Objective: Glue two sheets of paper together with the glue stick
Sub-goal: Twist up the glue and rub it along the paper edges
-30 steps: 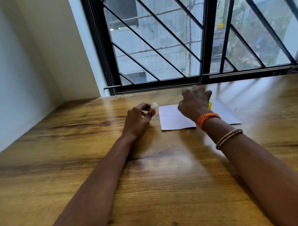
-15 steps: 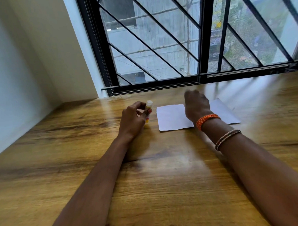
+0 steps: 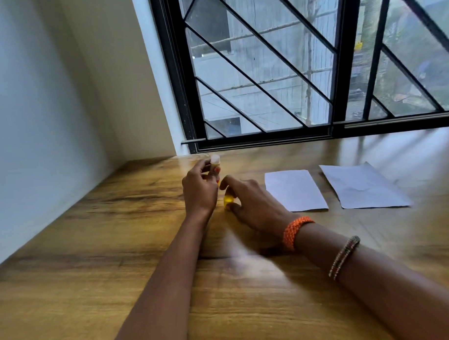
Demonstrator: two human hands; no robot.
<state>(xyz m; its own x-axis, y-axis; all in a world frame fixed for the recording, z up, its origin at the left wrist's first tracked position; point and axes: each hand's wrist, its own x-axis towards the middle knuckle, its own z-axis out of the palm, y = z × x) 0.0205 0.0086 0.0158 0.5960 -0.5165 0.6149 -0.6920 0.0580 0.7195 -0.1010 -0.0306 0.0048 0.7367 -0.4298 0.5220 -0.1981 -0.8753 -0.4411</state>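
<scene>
Glue stick (image 3: 214, 165) gripped upright in left hand (image 3: 200, 193); yellow cap (image 3: 229, 200) pinched by right hand (image 3: 252, 202). Risk: exposed tip smearing counter (image 3: 119, 249), missing sheets (image 3: 295, 190).

The glue stick (image 3: 214, 165) stands almost upright – white glue tip at 12 o'clock, yellow body mostly hidden. Its yellow cap (image 3: 228, 200) is off, just at 5 o'clock from it. Two white paper sheets – the smaller one (image 3: 295, 190) and the larger one (image 3: 362, 186) – lie flat, side by side, apart.
</scene>
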